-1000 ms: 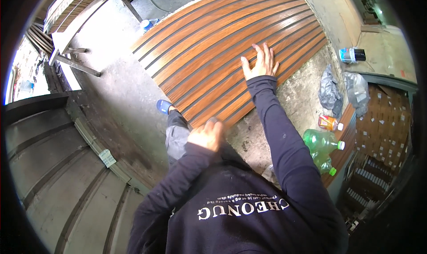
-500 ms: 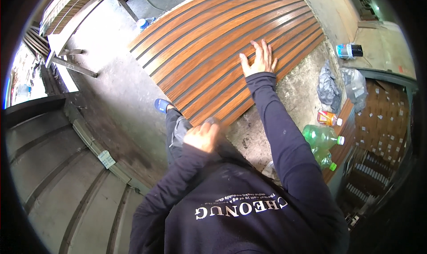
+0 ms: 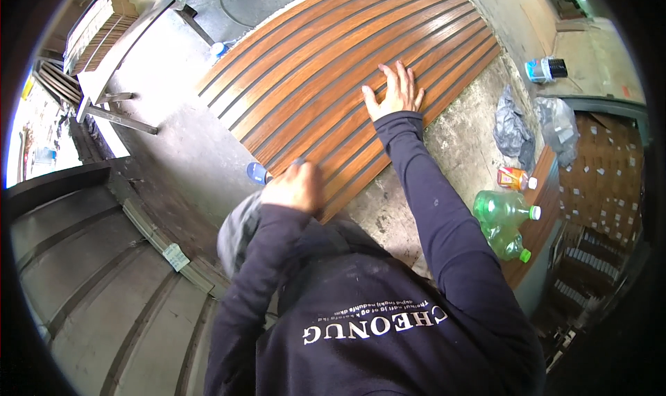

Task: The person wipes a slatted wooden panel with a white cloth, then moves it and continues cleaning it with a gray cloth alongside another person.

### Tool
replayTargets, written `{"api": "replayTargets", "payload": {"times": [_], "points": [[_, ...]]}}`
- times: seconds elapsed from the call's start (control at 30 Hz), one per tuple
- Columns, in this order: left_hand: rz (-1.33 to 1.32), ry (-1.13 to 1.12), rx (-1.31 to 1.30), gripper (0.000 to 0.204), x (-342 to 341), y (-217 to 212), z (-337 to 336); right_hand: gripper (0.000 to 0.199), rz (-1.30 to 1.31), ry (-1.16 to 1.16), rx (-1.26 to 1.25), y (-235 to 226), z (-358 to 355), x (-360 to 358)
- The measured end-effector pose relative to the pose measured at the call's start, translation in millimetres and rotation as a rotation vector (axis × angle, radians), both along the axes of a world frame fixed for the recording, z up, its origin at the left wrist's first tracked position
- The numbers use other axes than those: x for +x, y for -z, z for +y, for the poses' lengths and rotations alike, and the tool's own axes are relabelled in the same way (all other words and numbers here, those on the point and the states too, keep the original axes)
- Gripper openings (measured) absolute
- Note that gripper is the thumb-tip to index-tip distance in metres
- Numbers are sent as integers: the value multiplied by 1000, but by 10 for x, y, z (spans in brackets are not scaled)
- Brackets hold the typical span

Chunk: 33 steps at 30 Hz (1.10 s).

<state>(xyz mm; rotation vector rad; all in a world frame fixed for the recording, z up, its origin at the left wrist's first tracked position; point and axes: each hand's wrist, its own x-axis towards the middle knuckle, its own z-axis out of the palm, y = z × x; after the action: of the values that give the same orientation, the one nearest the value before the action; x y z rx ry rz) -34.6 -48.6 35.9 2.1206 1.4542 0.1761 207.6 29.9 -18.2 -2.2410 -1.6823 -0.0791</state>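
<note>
A wide wooden panel [image 3: 333, 77] with brown slats and dark grooves lies in front of me. On its right part my right hand [image 3: 397, 94] rests flat, fingers spread, holding nothing. My left hand [image 3: 295, 189] is closed over the panel's near left end, slightly blurred. A small grey bit shows at its knuckles, but what it grips is too hidden to name.
Green plastic bottles [image 3: 501, 212] and an orange-labelled bottle [image 3: 513, 179] lie at the right, near crumpled plastic bags [image 3: 515, 129]. A black-and-blue can [image 3: 544, 70] is farther back. Grey metal steps [image 3: 104, 292] are at the lower left; a bench [image 3: 125, 42] stands at the far left.
My left hand has shifted left and a little away from me along the panel's near end. My right hand stays flat on the panel. The view has tilted slightly.
</note>
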Motion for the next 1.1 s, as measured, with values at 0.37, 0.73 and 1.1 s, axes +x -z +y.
{"api": "replayTargets", "payload": {"times": [0.37, 0.73, 1.1], "points": [[99, 21, -29, 17, -73, 183, -55, 58, 15, 44, -28, -25, -32, 73], [113, 89, -58, 21, -211, 94, 5, 59, 25, 45, -71, 6, -44, 87], [158, 98, -131, 30, 602, 59, 477, 58, 42, 33, -28, -71, -2, 112]]}}
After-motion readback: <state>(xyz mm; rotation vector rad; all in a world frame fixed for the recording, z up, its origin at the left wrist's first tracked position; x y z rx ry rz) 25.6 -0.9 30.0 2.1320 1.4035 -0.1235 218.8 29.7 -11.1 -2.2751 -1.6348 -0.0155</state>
